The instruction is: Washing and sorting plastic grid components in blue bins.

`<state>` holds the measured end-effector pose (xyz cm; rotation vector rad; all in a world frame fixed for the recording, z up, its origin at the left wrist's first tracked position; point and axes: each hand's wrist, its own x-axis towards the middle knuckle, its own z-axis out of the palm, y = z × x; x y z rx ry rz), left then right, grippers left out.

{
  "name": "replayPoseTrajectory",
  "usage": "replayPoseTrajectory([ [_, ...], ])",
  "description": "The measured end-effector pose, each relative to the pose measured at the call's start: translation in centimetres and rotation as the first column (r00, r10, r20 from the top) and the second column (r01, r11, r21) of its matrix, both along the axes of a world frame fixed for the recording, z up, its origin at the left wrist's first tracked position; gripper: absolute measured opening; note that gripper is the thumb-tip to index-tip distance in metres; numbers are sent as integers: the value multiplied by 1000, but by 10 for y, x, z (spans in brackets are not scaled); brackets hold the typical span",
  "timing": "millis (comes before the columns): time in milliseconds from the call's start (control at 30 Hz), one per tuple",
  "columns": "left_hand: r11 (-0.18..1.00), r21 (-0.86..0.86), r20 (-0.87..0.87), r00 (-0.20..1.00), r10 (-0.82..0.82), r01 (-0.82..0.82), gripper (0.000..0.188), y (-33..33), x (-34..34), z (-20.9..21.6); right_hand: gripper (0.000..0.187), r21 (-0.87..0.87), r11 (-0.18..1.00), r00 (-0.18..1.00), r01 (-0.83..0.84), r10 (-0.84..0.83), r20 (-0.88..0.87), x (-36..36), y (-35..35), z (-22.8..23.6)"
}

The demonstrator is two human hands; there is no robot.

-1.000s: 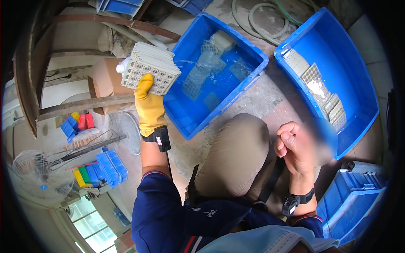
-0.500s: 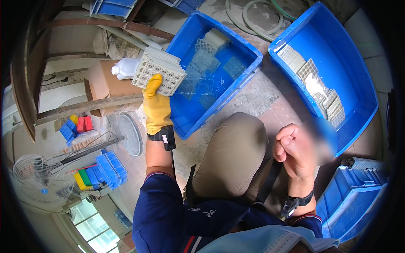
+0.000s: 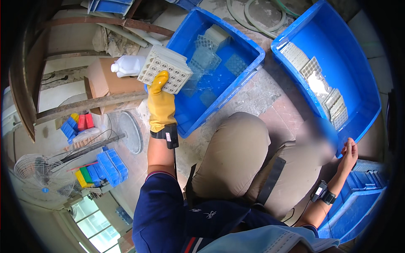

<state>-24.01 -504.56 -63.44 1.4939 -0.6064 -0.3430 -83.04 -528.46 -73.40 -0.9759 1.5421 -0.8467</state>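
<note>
My left hand (image 3: 161,99), in a yellow rubber glove, grips a stack of pale plates (image 3: 165,72) with rows of round rings, its thumb across the front plate. The stack is tilted over the left rim of the middle blue tub (image 3: 228,104). Inside that tub, more ringed plates (image 3: 205,59) lie in water. My bare right hand (image 3: 348,154) is at the near corner of the right blue tub (image 3: 366,120), its fingers together on the rim. Along this tub's left side, more plates (image 3: 314,76) lie in a row.
A white plastic jug (image 3: 125,66) and a cardboard box (image 3: 107,80) stand left of the middle tub, behind a wooden bar (image 3: 88,109). Another blue crate (image 3: 358,198) sits at the lower right. A coiled hose (image 3: 249,21) lies at the back, and a fan (image 3: 42,177) stands at left.
My right hand has moved right, from above my knee to the right tub's near corner. My left hand still holds the stack, shifted slightly right in view.
</note>
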Motion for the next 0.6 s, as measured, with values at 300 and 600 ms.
replayPoseTrajectory([
  [300, 996, 80, 267, 964, 11, -34, 23, -8, -19, 4, 23, -359, 927, 828, -105, -118, -548, 6, 17, -56],
  [600, 993, 115, -50, 998, 47, -41, 41, -30, -19, -4, 26, -309, 928, 579, -208, -138, -804, 31, 16, -34],
])
